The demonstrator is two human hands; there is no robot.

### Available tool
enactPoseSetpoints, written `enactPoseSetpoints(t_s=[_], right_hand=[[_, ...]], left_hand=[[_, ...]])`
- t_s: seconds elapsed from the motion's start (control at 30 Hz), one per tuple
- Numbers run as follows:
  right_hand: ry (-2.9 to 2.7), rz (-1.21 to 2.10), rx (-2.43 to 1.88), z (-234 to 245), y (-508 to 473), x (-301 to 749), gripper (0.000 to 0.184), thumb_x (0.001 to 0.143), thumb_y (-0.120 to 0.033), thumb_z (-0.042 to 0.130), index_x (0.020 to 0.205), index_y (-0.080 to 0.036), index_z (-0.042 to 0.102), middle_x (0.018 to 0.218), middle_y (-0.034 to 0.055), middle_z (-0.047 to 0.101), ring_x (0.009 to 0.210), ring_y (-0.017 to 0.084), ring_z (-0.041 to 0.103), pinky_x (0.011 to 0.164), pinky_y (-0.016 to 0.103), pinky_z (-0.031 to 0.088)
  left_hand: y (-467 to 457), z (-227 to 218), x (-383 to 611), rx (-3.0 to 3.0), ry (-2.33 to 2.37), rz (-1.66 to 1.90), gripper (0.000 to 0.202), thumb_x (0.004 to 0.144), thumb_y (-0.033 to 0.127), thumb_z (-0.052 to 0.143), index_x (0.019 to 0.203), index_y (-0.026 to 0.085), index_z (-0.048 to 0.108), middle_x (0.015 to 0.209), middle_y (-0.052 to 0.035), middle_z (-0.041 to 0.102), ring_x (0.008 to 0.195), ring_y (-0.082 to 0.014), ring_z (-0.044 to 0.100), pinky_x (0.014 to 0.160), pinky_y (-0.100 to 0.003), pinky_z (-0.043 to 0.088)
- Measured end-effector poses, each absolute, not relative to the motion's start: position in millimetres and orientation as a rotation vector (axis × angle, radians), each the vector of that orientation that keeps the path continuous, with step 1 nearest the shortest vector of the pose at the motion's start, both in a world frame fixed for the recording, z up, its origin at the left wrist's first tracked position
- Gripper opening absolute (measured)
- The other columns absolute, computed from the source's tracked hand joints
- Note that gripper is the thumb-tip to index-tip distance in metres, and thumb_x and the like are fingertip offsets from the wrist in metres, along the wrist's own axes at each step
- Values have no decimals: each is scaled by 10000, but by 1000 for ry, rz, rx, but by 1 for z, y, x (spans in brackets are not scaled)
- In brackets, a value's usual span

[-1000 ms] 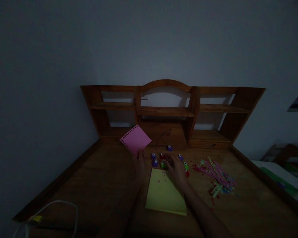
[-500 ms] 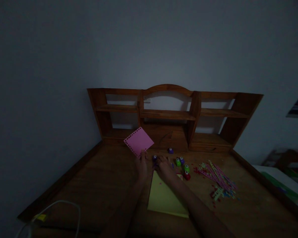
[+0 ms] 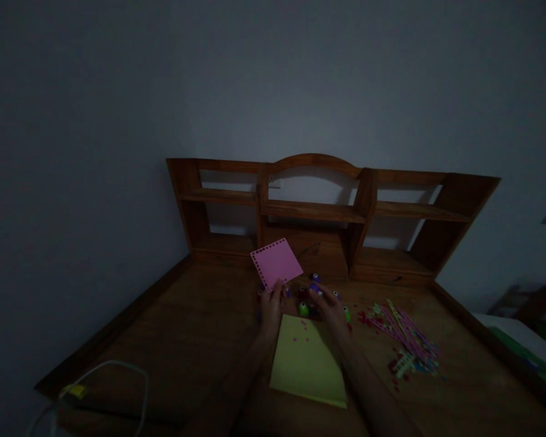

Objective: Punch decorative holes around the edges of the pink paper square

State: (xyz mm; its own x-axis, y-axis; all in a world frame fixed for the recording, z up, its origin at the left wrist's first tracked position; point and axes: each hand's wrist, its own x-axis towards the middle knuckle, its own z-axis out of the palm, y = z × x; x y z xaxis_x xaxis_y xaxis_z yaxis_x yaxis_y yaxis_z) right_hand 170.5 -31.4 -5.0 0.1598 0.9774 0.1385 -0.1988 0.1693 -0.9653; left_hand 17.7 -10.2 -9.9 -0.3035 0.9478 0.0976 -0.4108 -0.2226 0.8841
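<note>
My left hand pinches the lower corner of a square of pink paper, held up above the desk. Punched holes run along the two left-hand edges of the sheet. In my right hand is a small purple craft punch, gripped between thumb and fingers, a little right of the paper and apart from it. Several more punches lie around my hands, among them a green punch and another purple punch farther back. Below my hands lies yellow paper with a few pink punched bits on it.
At the right lie pink and yellow strips amid scattered coloured bits. A wooden shelf unit stands at the back of the wooden desk, against the wall. A white cable loops at the front left.
The pink paper has moved right and turned slightly in my left hand. My right hand has come up and right from among the punches, with a purple punch in it. More pink bits show on the yellow paper.
</note>
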Motion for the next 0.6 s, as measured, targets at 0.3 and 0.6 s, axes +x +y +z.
enactPoseSetpoints(t_s=[0.3, 0.6], right_hand=[[-753, 1369, -729, -2, -30, 173, 289, 682, -346, 799, 934, -225, 729, 1063, 42, 723, 967, 192, 674, 791, 267, 571], [-836, 1344, -741, -14, -27, 172, 301, 753, -371, 740, 1011, -223, 696, 1131, 49, 695, 1043, 203, 653, 808, 280, 573]], left_hand=[[-6, -20, 20, 731, 834, 1559, 359, 666, 455, 774, 757, 129, 656, 693, -24, 646, 561, -112, 575, 520, -208, 411], [-10, -13, 20, 658, 831, 1559, 344, 635, 411, 800, 769, 123, 667, 702, -19, 653, 562, -102, 575, 543, -215, 433]])
